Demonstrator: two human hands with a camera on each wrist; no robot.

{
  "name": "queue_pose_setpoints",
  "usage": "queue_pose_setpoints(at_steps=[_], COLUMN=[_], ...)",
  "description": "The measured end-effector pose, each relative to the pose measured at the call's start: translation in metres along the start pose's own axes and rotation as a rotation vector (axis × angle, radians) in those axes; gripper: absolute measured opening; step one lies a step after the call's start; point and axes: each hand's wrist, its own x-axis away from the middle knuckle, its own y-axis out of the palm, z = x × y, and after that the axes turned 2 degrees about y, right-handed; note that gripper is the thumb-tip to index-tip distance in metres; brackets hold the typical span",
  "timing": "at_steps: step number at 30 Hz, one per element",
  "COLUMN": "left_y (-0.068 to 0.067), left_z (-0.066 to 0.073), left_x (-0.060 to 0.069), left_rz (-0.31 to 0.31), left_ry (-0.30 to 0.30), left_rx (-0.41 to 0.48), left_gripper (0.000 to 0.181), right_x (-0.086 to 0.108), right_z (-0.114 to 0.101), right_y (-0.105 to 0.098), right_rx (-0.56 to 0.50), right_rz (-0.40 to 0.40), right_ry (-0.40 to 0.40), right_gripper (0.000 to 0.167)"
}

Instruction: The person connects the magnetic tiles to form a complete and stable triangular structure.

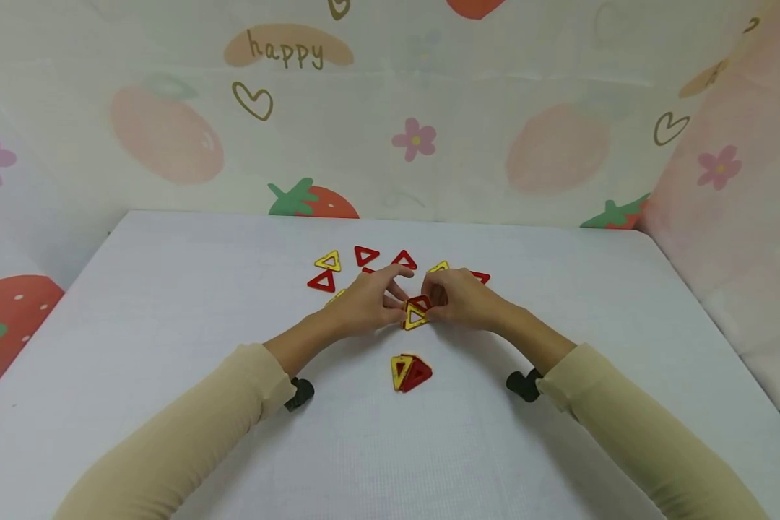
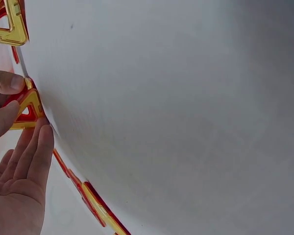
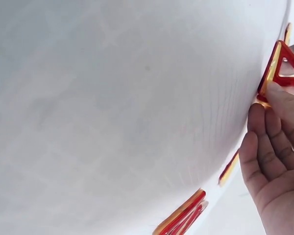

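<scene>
Between the two hands stands a small piece built of red and yellow triangular frames [image 1: 415, 317]. The left hand [image 1: 362, 302] pinches its left side; in the left wrist view the thumb and fingertips of that hand [image 2: 23, 181] lie against the yellow triangle [image 2: 34, 104]. From the other side the right hand [image 1: 464, 298] grips it, and in the right wrist view its thumb [image 3: 283, 102] presses by the red triangle [image 3: 290, 81]. Nearer the person, a second piece of joined red and yellow triangles [image 1: 411, 373] rests on the white table [image 1: 234, 448].
Loose flat triangles lie behind the hands, among them a yellow one [image 1: 328, 261], red ones [image 1: 366, 255] [image 1: 323, 281] and a yellow one partly behind the right hand [image 1: 439, 266]. A patterned cloth [image 1: 468, 166] hangs behind the table.
</scene>
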Motion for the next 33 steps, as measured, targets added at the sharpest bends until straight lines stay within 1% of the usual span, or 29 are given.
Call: queue_pose_setpoints(at_steps=[3,7,14,21,24,28,33], left_y=[0.0002,0.0006,0.0011,0.0018,0.0022,0.0026,0.003], left_z=[0.0001,-0.0007,-0.0005,0.0009,0.0018,0.0029,0.0023], left_x=[-0.0002,-0.0001,-0.0003,-0.0003,-0.0011,-0.0021,-0.0024], left_rz=[0.003,0.004,0.011,0.025,0.027,0.021,0.023], left_ry=[0.003,0.005,0.002,-0.009,-0.004,0.002,-0.005], left_rx=[0.003,0.005,0.002,0.016,0.015,0.008,-0.007], left_gripper=[0.062,0.062,0.061,0.062,0.063,0.063,0.062], right_x=[0.0008,0.0006,0.0004,0.0003,0.0001,0.0001,-0.0005], right_z=[0.0007,0.0006,0.0017,0.002,0.0022,0.0021,0.0018], right_y=[-0.0004,-0.0009,-0.0012,-0.0018,-0.0019,-0.002,-0.002], right_rx=[-0.004,-0.014,0.002,-0.002,-0.009,-0.018,-0.027], right_rz=[-0.009,-0.025,-0.034,-0.034,-0.043,-0.054,-0.059], right_ry=[-0.009,-0.013,-0.033,-0.058,-0.067,-0.067,-0.062], right_gripper=[0.016,0.013,0.013,0.012,0.011,0.014,0.019])
